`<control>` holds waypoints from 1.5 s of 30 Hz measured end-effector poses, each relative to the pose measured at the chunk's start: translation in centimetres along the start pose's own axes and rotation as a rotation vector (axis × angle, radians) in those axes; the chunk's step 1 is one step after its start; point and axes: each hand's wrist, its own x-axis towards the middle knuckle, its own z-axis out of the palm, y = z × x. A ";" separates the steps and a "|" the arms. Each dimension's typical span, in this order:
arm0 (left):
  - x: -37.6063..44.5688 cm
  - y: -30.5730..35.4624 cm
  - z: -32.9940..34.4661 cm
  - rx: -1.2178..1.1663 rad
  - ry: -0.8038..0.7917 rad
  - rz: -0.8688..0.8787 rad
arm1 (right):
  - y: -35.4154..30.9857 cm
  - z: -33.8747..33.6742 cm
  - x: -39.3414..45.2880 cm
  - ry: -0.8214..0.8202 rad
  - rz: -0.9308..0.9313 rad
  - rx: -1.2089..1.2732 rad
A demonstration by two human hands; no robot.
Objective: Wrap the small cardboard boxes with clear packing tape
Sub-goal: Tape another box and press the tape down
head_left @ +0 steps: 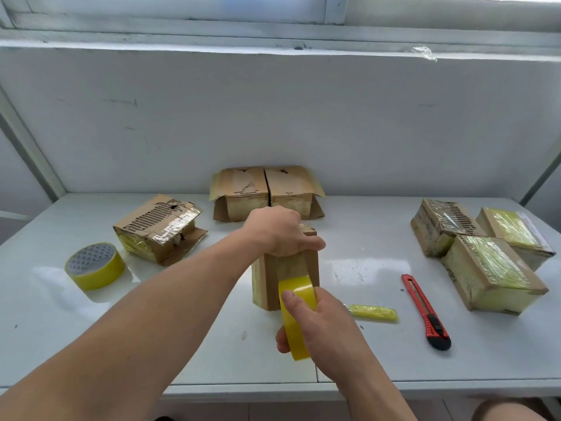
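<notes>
Gripping the top of an upright cardboard box [285, 275] with the left hand [279, 230], fingers curled over its upper edge, at the middle of the white table [182, 344]. Holding a yellowish tape roll [296, 314] in the right hand [321, 326], thumb lying across the outer face, fingers wrapped around the back; roll standing on edge, touching the box's near face at 6 o'clock of it. Tape already shining on the box's left side.

Lying at 3 o'clock of the roll, just beside the right hand: a crumpled wad of tape [373, 312]. Lying farther out at 3 o'clock: a red box cutter [425, 311], blade end pointing away.

Sitting at 9 o'clock, near the table's left side: a second tape roll [95, 265], flat on its side. Resting just beyond it, at 10 o'clock: a torn box [159, 227] with loose flaps. Standing at 12 o'clock, against the wall: an open carton [267, 192], flaps spread.

Clustering at 2 to 3 o'clock near the right edge: three wrapped boxes [491, 271], glossy with tape, touching one another.
</notes>
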 end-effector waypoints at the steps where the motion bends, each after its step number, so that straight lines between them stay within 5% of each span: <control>1: 0.6 -0.2 -0.1 -0.017 -0.027 -0.008 | -0.1 0.0 0.2 0.003 -0.001 0.006; 25: 6.1 -5.0 2.8 -0.488 -0.465 -0.152 | 1.7 0.0 0.2 -0.146 0.217 -0.022; 31: 6.1 -5.1 3.3 -0.425 -0.507 -0.131 | 1.8 -0.3 0.5 -0.161 0.224 -0.006; 35: 6.0 -4.2 3.5 -0.191 -0.412 0.011 | 1.9 -0.5 0.7 -0.151 0.222 0.032; 41: 3.0 -3.2 5.0 0.343 0.336 0.321 | 2.0 -0.5 0.5 -0.141 0.207 0.053; 45: -0.3 -0.4 4.9 0.334 0.199 0.098 | 2.2 -0.6 0.5 -0.133 0.192 0.114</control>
